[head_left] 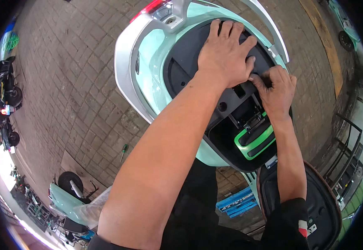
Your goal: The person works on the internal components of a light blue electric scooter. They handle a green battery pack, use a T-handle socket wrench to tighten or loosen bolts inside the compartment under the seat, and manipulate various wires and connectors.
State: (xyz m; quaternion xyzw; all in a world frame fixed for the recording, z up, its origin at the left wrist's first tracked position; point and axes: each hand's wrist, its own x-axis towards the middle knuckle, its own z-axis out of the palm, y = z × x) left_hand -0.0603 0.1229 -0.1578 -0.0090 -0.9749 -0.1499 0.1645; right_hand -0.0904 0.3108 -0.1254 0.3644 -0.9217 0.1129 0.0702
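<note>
A mint-green scooter (pixel 151 56) stands before me, with a round black plastic panel (pixel 175 77) at its rear. My left hand (pixel 227 54) lies on the panel with its fingers spread. Close to it, my right hand (pixel 278 89) has thumb and fingers curled together at the panel's right edge; whatever is between them is hidden. Nearer me, the panel meets a black storage well (pixel 221 132) holding a dark block with a bright green handle (pixel 254 143). A silver grab rail (pixel 125 79) curves around the tail.
The tipped-back seat (pixel 302 196) lies under my right forearm. On the brick paving (pixel 85 75) to the left is a green-handled screwdriver (pixel 124 152). A blue box (pixel 237 202) sits below the scooter. Another mint scooter (pixel 67 206) stands lower left, and motorbikes (pixel 8 93) stand farther left.
</note>
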